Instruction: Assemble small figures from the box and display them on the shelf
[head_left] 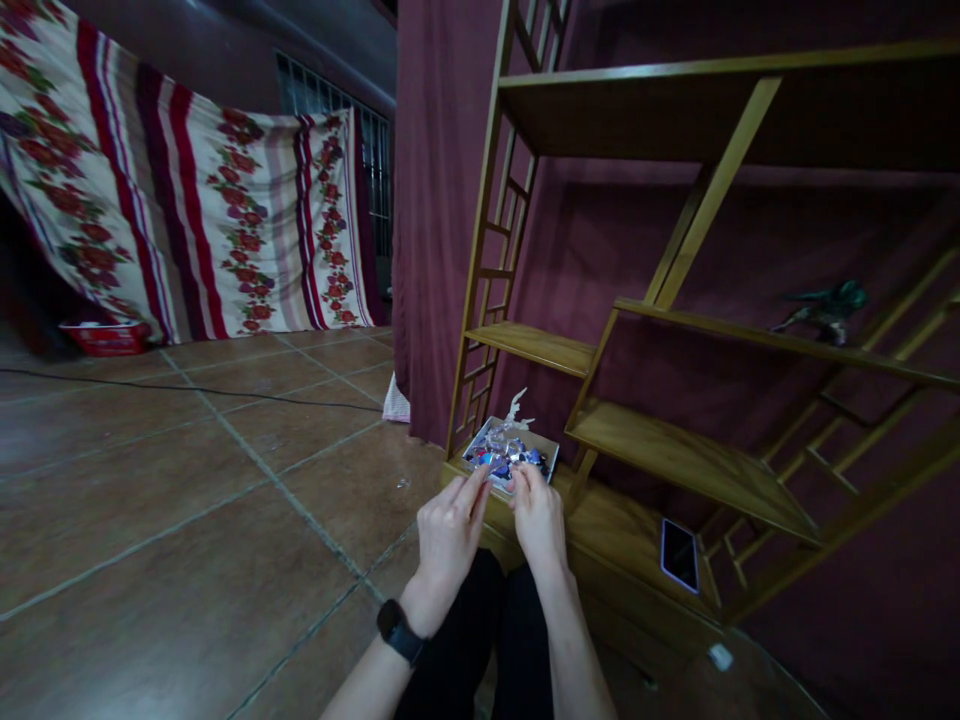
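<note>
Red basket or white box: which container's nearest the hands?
The shallow white box, just beyond the left hand and right hand; the red basket sits far off on the floor beside the floral cloth.

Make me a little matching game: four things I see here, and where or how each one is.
1. shallow white box
2. black wristwatch
3. red plastic basket
4. lilac-edged dark rectangular device

A. on the brown tiled floor
B. screen up on the lowest wooden shelf
C. holding small shiny pieces, near the left hand and right hand
D. around the left wrist

Pairs: 1-C, 2-D, 3-A, 4-B
</note>
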